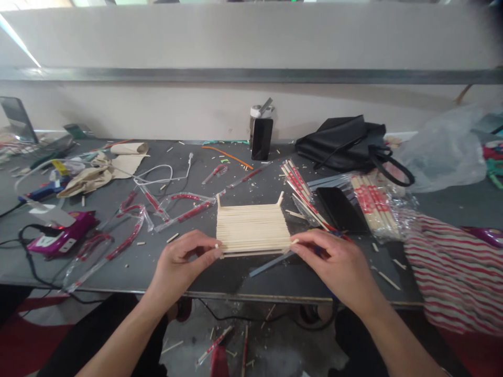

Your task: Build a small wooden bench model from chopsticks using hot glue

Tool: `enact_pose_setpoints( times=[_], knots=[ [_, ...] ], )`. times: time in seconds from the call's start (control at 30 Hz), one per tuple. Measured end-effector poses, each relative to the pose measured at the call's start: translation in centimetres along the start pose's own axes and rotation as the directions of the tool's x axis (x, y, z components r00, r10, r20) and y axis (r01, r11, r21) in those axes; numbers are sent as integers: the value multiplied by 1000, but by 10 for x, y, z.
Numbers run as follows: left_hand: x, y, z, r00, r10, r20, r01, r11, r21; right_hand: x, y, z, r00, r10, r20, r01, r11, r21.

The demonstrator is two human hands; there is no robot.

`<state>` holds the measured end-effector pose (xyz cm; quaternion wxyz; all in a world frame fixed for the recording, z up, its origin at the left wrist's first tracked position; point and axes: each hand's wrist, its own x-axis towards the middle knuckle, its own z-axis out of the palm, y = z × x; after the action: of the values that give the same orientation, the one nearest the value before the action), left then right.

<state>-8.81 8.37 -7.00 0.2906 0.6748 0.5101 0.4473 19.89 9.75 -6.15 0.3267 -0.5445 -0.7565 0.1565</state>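
Note:
A flat panel of pale wooden chopsticks point(252, 224), laid side by side, lies on the dark table in front of me. Two short stick ends rise at its far corners. My left hand point(191, 257) pinches the left end of a chopstick along the panel's near edge, thumb against forefinger. At the other end, my right hand point(330, 259) pinches the same edge, a pale stick tip showing between the fingers. Whether the pinched chopstick is fixed to the panel I cannot tell. Under the near right corner lies a grey flat strip point(270, 264).
Red-printed chopstick packs point(371, 204), a black phone point(341, 209) and a black bag point(341, 141) lie to the right. Torn wrappers point(129, 243), a purple power strip point(63, 235) and a blue glue gun point(47, 189) are left. Another phone point(262, 139) stands behind.

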Motion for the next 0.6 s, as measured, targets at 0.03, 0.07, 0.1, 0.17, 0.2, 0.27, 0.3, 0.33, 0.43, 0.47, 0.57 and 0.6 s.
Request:
enact_pose_setpoints(
  times=[0.03, 0.07, 0.1, 0.17, 0.2, 0.27, 0.3, 0.33, 0.43, 0.47, 0.57, 0.6],
  knots=[
    [0, 0, 0, 1000, -3, 0, 3, 1000, -5, 0, 0, 0, 1000, -3, 1, 3, 1000, 1],
    [0, 0, 0, 1000, -13, 1, 13, 1000, -14, 0, 1, 1, 1000, -6, 0, 6, 1000, 3],
    [0, 0, 0, 1000, -29, 1, 29, 999, -27, 0, 1, 1, 1000, -9, -1, 9, 1000, 5],
    [0, 1, 1, 997, -78, 5, 78, 995, -67, 0, 1, 2, 1000, -11, -5, 11, 1000, 10],
    [0, 1, 1, 995, -102, 7, 102, 990, -93, 0, 1, 2, 1000, -12, -6, 12, 1000, 11],
    [0, 1, 2, 990, -143, 9, 143, 980, -142, 1, 2, 2, 1000, -11, -7, 11, 1000, 10],
    [0, 2, 3, 987, -159, 8, 158, 974, -164, 1, 2, 2, 1000, -11, -6, 11, 1000, 10],
    [0, 2, 3, 985, -172, 6, 171, 968, -183, 1, 2, 2, 1000, -12, -7, 12, 1000, 9],
    [0, 3, 5, 981, -196, 3, 191, 954, -229, 1, 2, 2, 1000, -16, -7, 16, 1000, 7],
    [0, 3, 5, 980, -198, 0, 192, 952, -239, 1, 2, 2, 1000, -18, -7, 18, 1000, 6],
    [-1, 4, 5, 980, -199, -7, 191, 948, -253, 1, 3, 2, 1000, -19, -3, 19, 1000, 3],
    [-1, 3, 5, 980, -197, -7, 189, 948, -256, 1, 3, 2, 1000, -19, -3, 19, 1000, 2]
  ],
)
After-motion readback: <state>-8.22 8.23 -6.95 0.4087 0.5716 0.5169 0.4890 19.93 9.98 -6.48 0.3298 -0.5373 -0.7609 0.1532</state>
